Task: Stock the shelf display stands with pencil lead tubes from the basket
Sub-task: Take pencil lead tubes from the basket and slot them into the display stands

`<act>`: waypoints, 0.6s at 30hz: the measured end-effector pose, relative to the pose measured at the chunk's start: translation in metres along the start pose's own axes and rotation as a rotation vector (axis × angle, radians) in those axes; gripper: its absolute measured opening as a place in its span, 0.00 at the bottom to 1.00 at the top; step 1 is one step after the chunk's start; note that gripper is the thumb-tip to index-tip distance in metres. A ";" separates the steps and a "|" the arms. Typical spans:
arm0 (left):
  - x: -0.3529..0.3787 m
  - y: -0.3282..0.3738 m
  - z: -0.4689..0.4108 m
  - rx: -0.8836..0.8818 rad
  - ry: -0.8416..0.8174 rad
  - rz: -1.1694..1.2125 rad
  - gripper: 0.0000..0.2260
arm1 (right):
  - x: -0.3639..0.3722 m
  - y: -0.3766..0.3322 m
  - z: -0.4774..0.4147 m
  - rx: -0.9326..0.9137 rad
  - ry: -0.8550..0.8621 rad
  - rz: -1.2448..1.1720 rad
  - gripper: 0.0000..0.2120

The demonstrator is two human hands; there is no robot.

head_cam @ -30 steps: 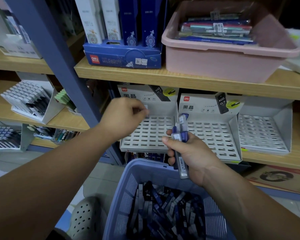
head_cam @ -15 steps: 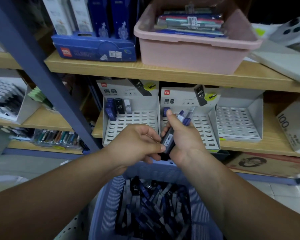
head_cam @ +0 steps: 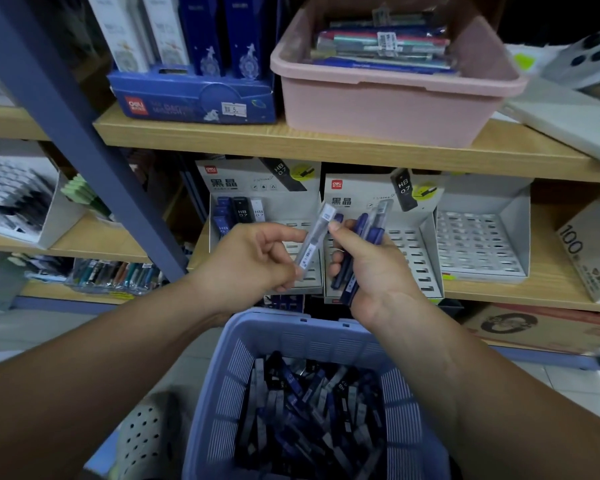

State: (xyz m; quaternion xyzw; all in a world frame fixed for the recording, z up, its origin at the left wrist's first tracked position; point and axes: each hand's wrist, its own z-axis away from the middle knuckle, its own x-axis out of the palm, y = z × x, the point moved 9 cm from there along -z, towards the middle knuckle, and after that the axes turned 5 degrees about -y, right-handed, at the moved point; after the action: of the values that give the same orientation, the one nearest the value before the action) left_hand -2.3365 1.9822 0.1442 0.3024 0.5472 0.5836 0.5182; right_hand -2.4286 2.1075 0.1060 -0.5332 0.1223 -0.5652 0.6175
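My left hand (head_cam: 253, 261) pinches a clear grey lead tube (head_cam: 315, 241), tilted, in front of the left display stand (head_cam: 264, 188). That stand holds three tubes (head_cam: 239, 213) in its top left slots. My right hand (head_cam: 364, 268) grips a bundle of blue tubes (head_cam: 357, 251) before the middle stand (head_cam: 426, 244), whose slots show bare. The right thumb touches the clear tube near its top. Below both hands sits the lilac basket (head_cam: 312, 337), with several dark blue and grey tubes (head_cam: 309, 407) piled inside.
A third slotted stand (head_cam: 482, 244) stands further right on the same wooden shelf. Above are a pink tub (head_cam: 388, 98) of pens and a blue box (head_cam: 194, 98). A blue upright post (head_cam: 80, 133) slants at left. A perforated stool (head_cam: 142, 441) sits beside the basket.
My left hand came back from the left stand to my right hand and pulled one clear tube out of the bundle. The view shifted so the shelves sit further left.
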 end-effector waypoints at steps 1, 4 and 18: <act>0.003 0.000 0.000 0.016 -0.036 -0.028 0.24 | 0.002 0.001 0.000 0.006 -0.015 0.010 0.10; 0.010 -0.002 0.001 0.033 -0.125 -0.090 0.31 | 0.010 0.005 0.003 0.024 -0.076 0.053 0.12; 0.017 -0.004 -0.004 0.039 -0.223 0.375 0.15 | 0.022 0.009 0.008 0.059 -0.166 0.125 0.10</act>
State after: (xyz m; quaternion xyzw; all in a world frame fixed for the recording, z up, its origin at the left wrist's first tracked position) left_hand -2.3442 1.9966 0.1355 0.4715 0.4319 0.6219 0.4520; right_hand -2.4100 2.0911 0.1119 -0.5512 0.0870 -0.4825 0.6751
